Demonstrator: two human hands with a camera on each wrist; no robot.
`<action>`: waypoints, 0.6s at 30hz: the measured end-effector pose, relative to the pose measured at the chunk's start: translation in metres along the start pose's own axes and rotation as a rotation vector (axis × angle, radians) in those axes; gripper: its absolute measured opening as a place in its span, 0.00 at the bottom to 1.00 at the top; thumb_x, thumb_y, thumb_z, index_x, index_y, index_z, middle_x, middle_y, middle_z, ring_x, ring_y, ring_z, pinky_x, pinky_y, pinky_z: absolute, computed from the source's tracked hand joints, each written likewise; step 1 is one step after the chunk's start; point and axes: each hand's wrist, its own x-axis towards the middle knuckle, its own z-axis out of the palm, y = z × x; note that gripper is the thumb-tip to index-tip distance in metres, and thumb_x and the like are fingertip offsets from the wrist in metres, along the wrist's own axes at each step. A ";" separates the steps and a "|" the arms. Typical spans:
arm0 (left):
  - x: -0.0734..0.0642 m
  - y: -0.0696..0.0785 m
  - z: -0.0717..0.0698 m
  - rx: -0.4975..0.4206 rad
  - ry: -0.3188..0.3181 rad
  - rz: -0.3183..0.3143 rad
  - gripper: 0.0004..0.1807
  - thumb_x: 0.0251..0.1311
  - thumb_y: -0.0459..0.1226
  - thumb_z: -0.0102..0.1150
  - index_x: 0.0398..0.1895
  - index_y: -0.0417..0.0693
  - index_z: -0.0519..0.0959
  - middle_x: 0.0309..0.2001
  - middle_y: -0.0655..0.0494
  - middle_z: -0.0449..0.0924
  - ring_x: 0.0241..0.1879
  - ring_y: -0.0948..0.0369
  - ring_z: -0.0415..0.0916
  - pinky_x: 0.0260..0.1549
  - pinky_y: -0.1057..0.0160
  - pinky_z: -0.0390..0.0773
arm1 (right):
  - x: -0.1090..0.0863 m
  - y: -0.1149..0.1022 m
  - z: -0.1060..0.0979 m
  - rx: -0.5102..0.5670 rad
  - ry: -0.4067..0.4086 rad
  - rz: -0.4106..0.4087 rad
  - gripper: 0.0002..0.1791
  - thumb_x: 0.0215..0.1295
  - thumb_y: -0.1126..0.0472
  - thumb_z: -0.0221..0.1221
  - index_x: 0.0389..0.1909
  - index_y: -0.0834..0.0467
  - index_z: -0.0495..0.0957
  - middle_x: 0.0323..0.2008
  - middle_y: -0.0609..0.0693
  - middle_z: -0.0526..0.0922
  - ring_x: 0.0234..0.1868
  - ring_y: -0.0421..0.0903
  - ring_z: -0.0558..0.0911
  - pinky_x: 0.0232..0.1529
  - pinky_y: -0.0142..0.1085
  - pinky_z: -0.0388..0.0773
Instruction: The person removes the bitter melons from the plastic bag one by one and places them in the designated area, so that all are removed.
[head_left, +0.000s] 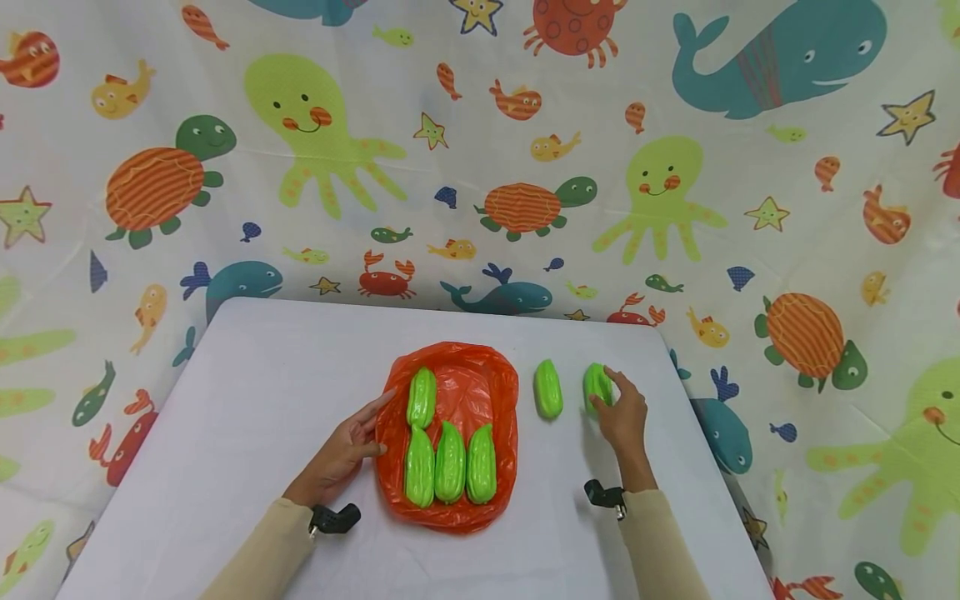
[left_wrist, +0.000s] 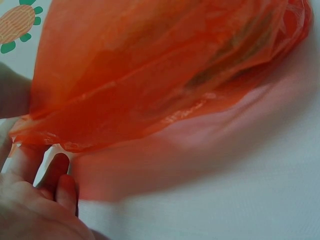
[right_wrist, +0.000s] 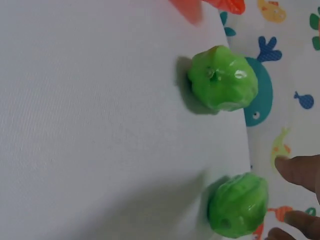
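- Pinching the left edge of the red plastic bag between thumb and fingers, your left hand steadies it at the middle of the white table; the left wrist view shows the remaining fingers loosely bent below the edge.
- Inside the bag, on its far left, you have one ridged green vegetable, the far-left vegetable, its near end seeming to touch the one in front of it.
- Along the near side of the bag you have three more lying side by side, pointing far and near: the near-left vegetable, the near-middle vegetable and the near-right vegetable.
- The bag's mouth stands open towards you, and its red floor shows at the middle and far right, so you appear to have room there. Whether something stiff supports the bag underneath, you cannot tell.
- Just right of the bag, the first loose vegetable lies on the table, apart from both your hands.
- Further right, towards the far edge, the second loose vegetable lies between the spread thumb and forefinger of your right hand. The right wrist view shows a gap from the fingertips to it, so you do not seem to be gripping it yet.
- By count, you have four in the bag and two outside; judged from that, your work looks well past halfway.
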 end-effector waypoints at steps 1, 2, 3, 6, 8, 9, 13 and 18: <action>0.000 0.000 0.000 0.002 0.002 0.000 0.49 0.68 0.23 0.59 0.88 0.50 0.49 0.87 0.41 0.47 0.72 0.76 0.69 0.66 0.71 0.76 | -0.002 -0.003 -0.001 0.000 0.016 -0.015 0.36 0.71 0.64 0.67 0.79 0.52 0.70 0.81 0.62 0.65 0.81 0.66 0.62 0.81 0.64 0.60; 0.000 0.000 0.000 0.002 0.004 -0.003 0.49 0.68 0.23 0.59 0.88 0.51 0.49 0.87 0.42 0.47 0.72 0.76 0.69 0.66 0.72 0.76 | -0.005 -0.007 -0.001 -0.001 0.030 -0.029 0.36 0.70 0.64 0.67 0.78 0.52 0.70 0.80 0.62 0.66 0.80 0.66 0.63 0.80 0.64 0.62; 0.000 0.000 0.000 0.005 0.006 -0.003 0.49 0.68 0.23 0.59 0.88 0.51 0.49 0.87 0.42 0.47 0.72 0.76 0.69 0.66 0.72 0.76 | -0.007 -0.010 -0.002 0.001 0.044 -0.048 0.36 0.70 0.65 0.67 0.78 0.52 0.71 0.80 0.63 0.66 0.79 0.67 0.64 0.79 0.64 0.63; 0.000 0.000 0.000 0.009 0.013 -0.006 0.49 0.68 0.23 0.59 0.88 0.51 0.50 0.87 0.42 0.47 0.72 0.76 0.69 0.66 0.72 0.76 | -0.017 -0.021 -0.003 0.012 0.080 -0.097 0.36 0.68 0.65 0.69 0.76 0.52 0.73 0.79 0.62 0.68 0.78 0.67 0.66 0.78 0.64 0.65; 0.000 0.000 0.000 0.006 0.017 -0.012 0.48 0.68 0.23 0.58 0.88 0.52 0.50 0.87 0.42 0.47 0.72 0.76 0.69 0.66 0.72 0.76 | -0.023 -0.027 -0.003 0.022 0.090 -0.126 0.36 0.68 0.65 0.70 0.76 0.52 0.74 0.78 0.62 0.69 0.77 0.66 0.66 0.77 0.64 0.65; 0.000 0.000 0.000 0.005 0.018 -0.013 0.49 0.68 0.23 0.58 0.88 0.52 0.50 0.87 0.42 0.47 0.72 0.77 0.69 0.66 0.72 0.76 | -0.026 -0.030 -0.002 0.030 0.092 -0.139 0.36 0.67 0.65 0.70 0.76 0.52 0.74 0.78 0.61 0.70 0.77 0.66 0.67 0.77 0.64 0.65; -0.001 0.000 0.000 0.001 0.025 -0.019 0.48 0.68 0.23 0.58 0.88 0.53 0.51 0.87 0.43 0.48 0.72 0.76 0.70 0.66 0.71 0.77 | -0.039 -0.039 0.003 0.071 0.089 -0.181 0.36 0.65 0.66 0.72 0.74 0.51 0.75 0.77 0.60 0.73 0.77 0.64 0.69 0.77 0.62 0.67; -0.001 0.000 0.000 -0.003 0.017 -0.009 0.48 0.67 0.22 0.58 0.88 0.53 0.51 0.86 0.43 0.50 0.72 0.77 0.70 0.67 0.71 0.76 | -0.059 -0.055 0.006 0.120 0.043 -0.191 0.38 0.64 0.65 0.73 0.75 0.48 0.75 0.76 0.57 0.73 0.78 0.59 0.70 0.74 0.57 0.75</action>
